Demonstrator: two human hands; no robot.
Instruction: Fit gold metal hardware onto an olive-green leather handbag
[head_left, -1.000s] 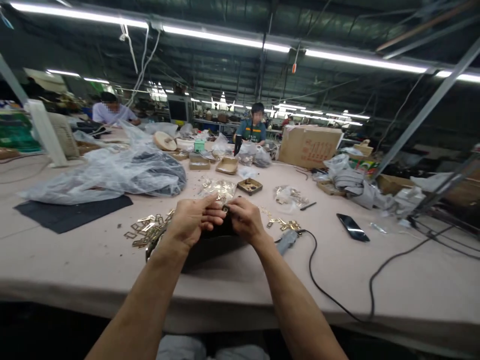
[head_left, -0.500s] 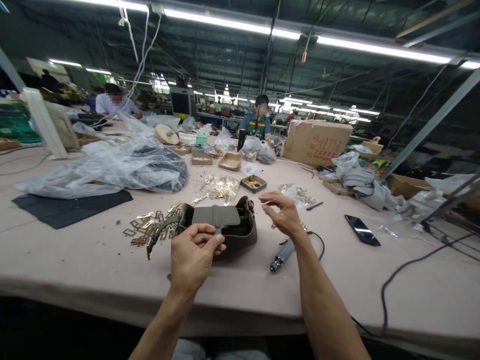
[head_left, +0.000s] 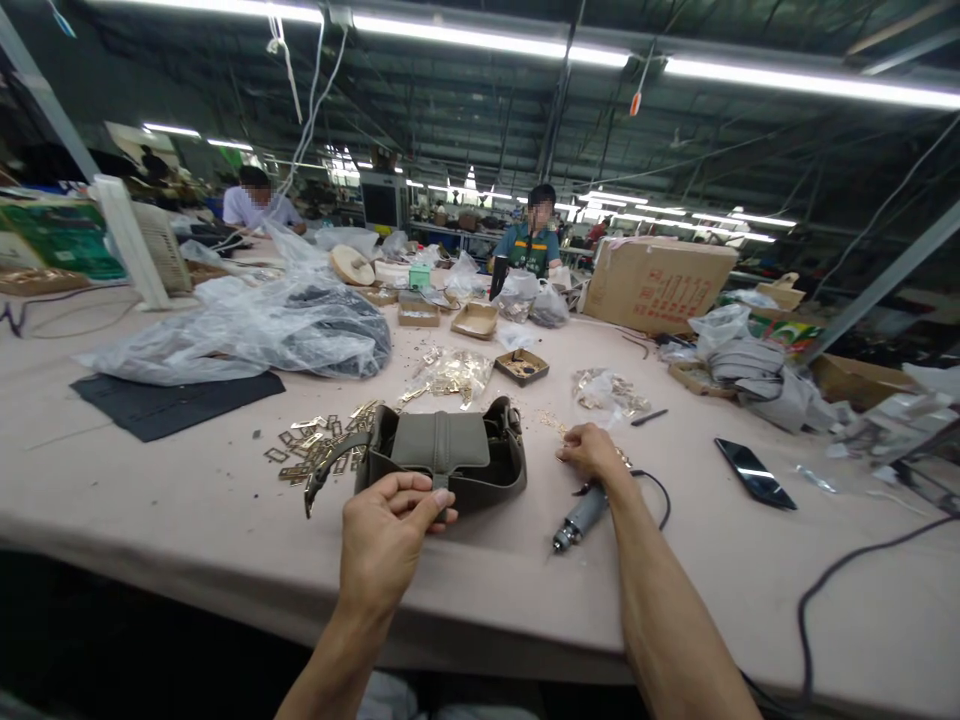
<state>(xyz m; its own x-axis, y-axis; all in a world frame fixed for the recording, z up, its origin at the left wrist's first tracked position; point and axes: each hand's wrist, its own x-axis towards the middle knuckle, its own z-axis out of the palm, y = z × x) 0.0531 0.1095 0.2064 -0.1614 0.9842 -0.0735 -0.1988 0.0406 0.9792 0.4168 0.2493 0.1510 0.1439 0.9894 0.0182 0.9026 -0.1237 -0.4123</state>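
A dark olive handbag (head_left: 450,500) sits upright on the table in front of me, its top gaping and its flap lying across the opening. My left hand (head_left: 397,515) pinches the narrow strap tab (head_left: 441,482) at the flap's front between thumb and fingers. To the bag's right, my right hand (head_left: 592,450) is lowered to the tabletop by some tiny gold pieces (head_left: 553,422). Its fingers are bent together, and whatever is between the tips is hidden. Just below that wrist lies a grey electric screwdriver (head_left: 581,518). Many gold rectangular buckles (head_left: 300,445) are spread left of the bag.
Behind the bag are a plastic bag of gold parts (head_left: 457,375) and a small tray (head_left: 521,366). A phone (head_left: 754,473) and a black cable (head_left: 810,600) lie at right. Plastic-wrapped material (head_left: 300,330) fills the left; a carton (head_left: 660,285) stands behind. Two people sit across.
My right hand has come down from the air beside the bag to the tabletop, its fingers now bent. My left hand keeps its pinch on the tab. The view has shifted slightly left.
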